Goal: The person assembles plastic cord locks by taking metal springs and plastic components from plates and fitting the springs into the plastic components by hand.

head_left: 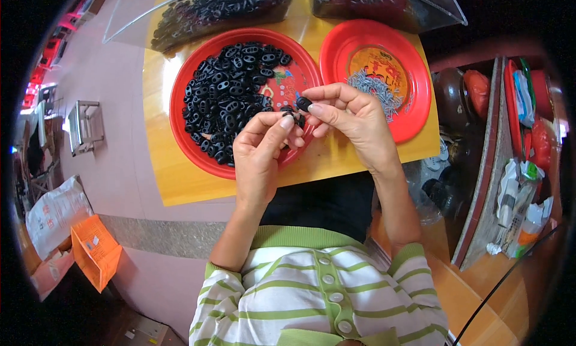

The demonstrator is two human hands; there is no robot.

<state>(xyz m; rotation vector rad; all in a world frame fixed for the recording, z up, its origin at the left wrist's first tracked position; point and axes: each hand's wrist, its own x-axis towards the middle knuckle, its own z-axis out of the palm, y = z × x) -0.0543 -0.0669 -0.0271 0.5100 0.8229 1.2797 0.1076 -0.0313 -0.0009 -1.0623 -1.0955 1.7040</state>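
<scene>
Both my hands meet over the right side of a red round tray (178, 133), which holds a heap of small black oval plastic pieces with two holes (225, 94). Between thumb and fingertips, my right hand (354, 121) pinches a small black oval piece (304, 104). My left hand (262, 148), just beside it, is closed on another small black piece (288, 113), partly covered by the fingers. Right of the hands lies a red plate (414, 115) with a pile of small silvery metal pins (377, 88), too small to tell exactly.
Clear plastic bins (129, 31) full of black pieces stand at the far side of the yellow table (180, 193). A metal stool (83, 127) and an orange box (96, 252) are on the floor to the left. Shelves with bags (522, 208) stand at the right.
</scene>
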